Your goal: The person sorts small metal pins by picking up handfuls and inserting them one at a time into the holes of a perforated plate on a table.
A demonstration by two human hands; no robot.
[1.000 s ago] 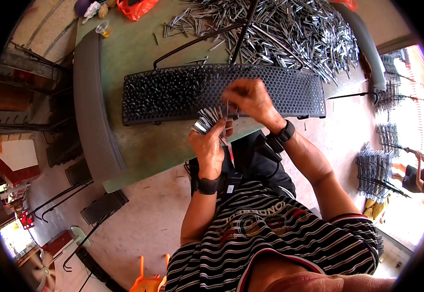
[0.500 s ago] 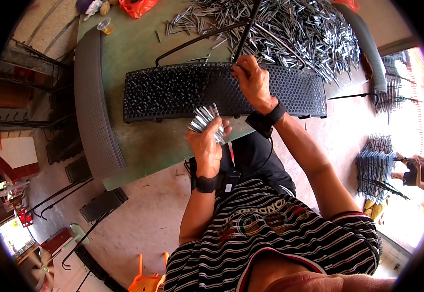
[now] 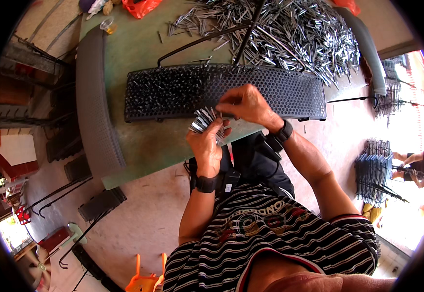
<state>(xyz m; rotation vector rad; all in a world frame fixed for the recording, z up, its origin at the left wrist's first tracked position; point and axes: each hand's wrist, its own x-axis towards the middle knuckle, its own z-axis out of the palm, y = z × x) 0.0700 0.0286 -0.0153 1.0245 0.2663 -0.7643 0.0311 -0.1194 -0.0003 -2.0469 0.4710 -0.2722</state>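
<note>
My left hand (image 3: 206, 151) is closed around a fanned bundle of short silvery metal pins (image 3: 203, 119), just off the panel's near edge. Right above that bundle my right hand (image 3: 250, 104) is in a pinch, its thumb and fingertips at the pin ends. Whether a pin sits between those fingertips I cannot make out. Behind both hands lies a long black perforated panel (image 3: 290, 90). Its left half is crowded with upright pins (image 3: 166, 95), while the right half shows bare holes.
A large heap of loose pins (image 3: 290, 39) covers the far right of the green table (image 3: 139, 160). Black metal legs (image 3: 202, 39) rise behind the panel. Stacked grey curved panels (image 3: 93, 107) line the left edge, near a plastic cup (image 3: 108, 25) and a red bag (image 3: 141, 7).
My right hand has come back from the panel's far edge, moving nearer and down to the bundle. My left hand stays in place with the pins.
</note>
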